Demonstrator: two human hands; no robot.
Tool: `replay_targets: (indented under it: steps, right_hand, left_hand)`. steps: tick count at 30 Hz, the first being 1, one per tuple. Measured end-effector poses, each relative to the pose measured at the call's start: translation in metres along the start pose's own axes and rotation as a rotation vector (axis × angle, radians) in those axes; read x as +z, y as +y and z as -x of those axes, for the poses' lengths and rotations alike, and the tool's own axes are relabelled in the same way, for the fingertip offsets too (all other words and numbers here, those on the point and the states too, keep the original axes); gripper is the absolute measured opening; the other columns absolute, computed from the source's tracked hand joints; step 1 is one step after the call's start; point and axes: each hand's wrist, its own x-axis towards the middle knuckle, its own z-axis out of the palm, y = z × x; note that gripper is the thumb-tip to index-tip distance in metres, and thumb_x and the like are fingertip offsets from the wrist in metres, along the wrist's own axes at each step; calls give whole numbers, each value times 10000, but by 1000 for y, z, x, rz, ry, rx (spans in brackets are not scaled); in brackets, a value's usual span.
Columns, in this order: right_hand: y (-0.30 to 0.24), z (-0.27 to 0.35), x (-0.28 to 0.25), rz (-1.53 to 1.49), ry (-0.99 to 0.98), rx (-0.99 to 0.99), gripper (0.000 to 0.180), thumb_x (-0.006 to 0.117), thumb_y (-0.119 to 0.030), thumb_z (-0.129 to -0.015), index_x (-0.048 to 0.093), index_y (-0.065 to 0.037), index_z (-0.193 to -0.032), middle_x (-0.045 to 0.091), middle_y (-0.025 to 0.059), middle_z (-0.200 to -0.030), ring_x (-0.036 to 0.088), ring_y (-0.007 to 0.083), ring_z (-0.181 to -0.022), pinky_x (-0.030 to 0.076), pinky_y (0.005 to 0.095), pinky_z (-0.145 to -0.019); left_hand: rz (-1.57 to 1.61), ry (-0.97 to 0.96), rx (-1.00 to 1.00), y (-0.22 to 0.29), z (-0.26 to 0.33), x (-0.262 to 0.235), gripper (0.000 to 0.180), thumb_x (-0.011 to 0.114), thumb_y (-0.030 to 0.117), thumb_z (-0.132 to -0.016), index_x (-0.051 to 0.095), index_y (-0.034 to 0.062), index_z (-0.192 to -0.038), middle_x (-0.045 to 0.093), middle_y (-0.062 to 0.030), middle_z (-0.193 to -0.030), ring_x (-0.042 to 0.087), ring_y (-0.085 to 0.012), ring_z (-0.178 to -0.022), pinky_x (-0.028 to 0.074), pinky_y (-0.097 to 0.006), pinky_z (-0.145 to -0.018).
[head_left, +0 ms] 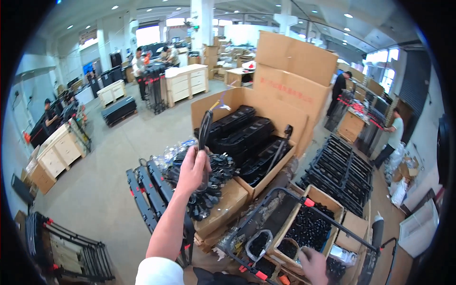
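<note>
Here, I see the left hand (192,170) closed around a black cable bundle (204,130) above a cardboard carton (219,213). The right hand (314,266) half-curls near small black parts (311,222), blurred; I can't tell its grip. Grey floor (123,147) spans the hall (111,32).

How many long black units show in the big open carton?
3: a back unit, a middle unit and a front unit in the carton. More may be hidden underneath.
</note>
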Motion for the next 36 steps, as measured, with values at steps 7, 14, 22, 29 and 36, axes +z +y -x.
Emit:
replay_targets:
  steps: [7,14,22,29,36]
  right_hand:
    - [-118,-97,-16,-738,-34,-144,334,572,-239,-1099,694,0,-1298,744,64,-938,671,105,-729,531,258,-661]
    - [-96,-115,-9,-968,85,-107,322,666,-298,-1058,713,-12,-1198,717,42,-857,660,112,-732,501,266,-646]
    - [-49,-83,-6,-1464,-1,-134,426,542,-446,-1106,626,-35,-1174,634,79,-991,629,193,-824,530,343,-724]
    - [-28,-70,26,-1465,328,233,337,542,-443,-1111,635,-122,-1148,638,7,-923,608,130,-758,514,274,-632]
    - [15,-105,-16,-1622,628,445,282,438,-322,-1155,554,-166,-951,429,-82,-675,389,73,-538,341,222,-533]
  left_hand:
    - [556,-551,-215,30,89,100,407,456,400,-1146,601,21,-1177,647,-57,-923,653,-174,-854,538,-332,-805]
    - [565,-715,-510,26,139,169,357,466,350,-1151,607,25,-1107,624,-45,-890,643,-160,-780,542,-311,-735]
    - [900,-945,-575,12,159,214,419,500,446,-1130,623,49,-1078,660,-36,-847,674,-161,-733,549,-316,-707]
    - [958,-901,-703,12,187,236,469,490,501,-1126,577,74,-951,606,-29,-791,604,-147,-664,523,-303,-634]
    - [849,-1076,-841,-9,239,237,482,459,509,-1135,601,73,-984,598,3,-866,594,-99,-789,502,-292,-713]
